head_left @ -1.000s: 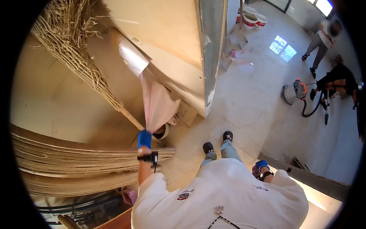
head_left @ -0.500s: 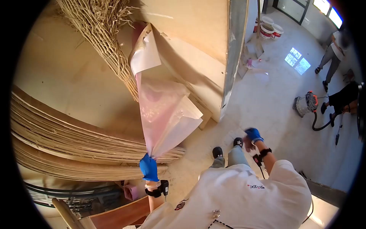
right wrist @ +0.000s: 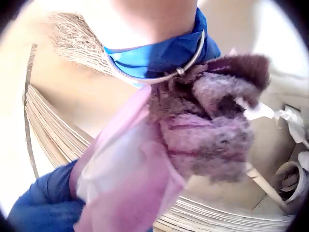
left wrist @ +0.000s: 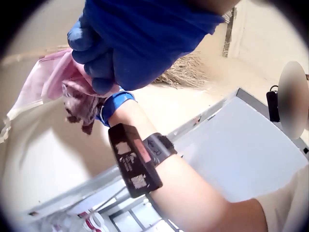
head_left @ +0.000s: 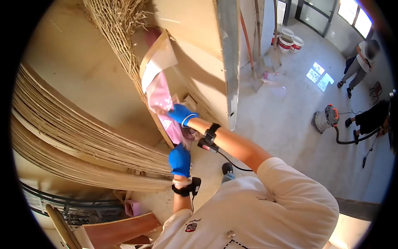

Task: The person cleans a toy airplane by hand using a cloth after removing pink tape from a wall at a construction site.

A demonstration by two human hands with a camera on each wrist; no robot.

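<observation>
A pink and white sheet hangs down beside the broom of dry stalks. Its lower end is gripped by my blue-gloved left hand, whose fingers curl round it in the left wrist view. Higher up, my gloved right hand is at the sheet with a fuzzy purple-grey cloth. That cloth bunches under the right palm against the pink sheet; the right fingers are mostly hidden behind it.
Stacked thin boards curve along the left. A wall edge stands ahead. Further off are buckets, shovels, a vacuum cleaner and two people. A brown board lies at lower left.
My right hand has come up and across from my right side to the sheet, bringing the cloth. My left hand keeps its grip; the spread sheet is now narrower.
</observation>
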